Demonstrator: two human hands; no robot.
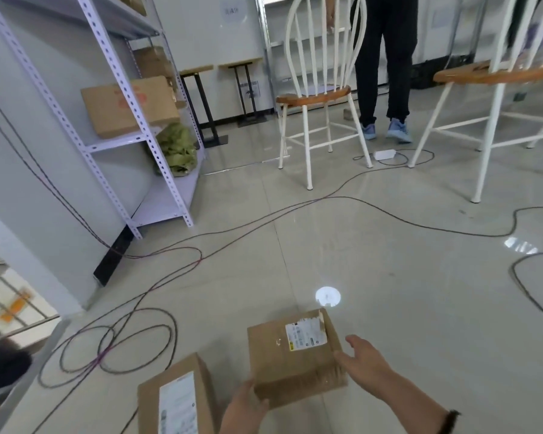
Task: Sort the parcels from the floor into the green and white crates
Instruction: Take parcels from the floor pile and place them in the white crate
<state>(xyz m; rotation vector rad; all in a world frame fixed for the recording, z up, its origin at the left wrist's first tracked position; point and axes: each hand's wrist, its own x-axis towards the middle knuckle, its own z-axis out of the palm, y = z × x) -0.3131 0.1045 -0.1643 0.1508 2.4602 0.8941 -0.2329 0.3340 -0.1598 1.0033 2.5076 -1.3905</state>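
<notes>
A brown cardboard parcel [292,358] with a white shipping label is held above the tiled floor between both hands. My left hand [245,408] grips its near left corner. My right hand [362,361] presses flat against its right side, fingers spread. A second cardboard parcel [176,399] with a long white label sits at the bottom of the view, just left of my left hand. No green or white crate shows in this view.
Dark cables [145,324] loop across the floor. A white metal shelf [132,126] with a cardboard box stands at the left. Two white chairs [323,98] and a standing person's legs [386,73] are ahead. A white power adapter [384,155] lies on the floor.
</notes>
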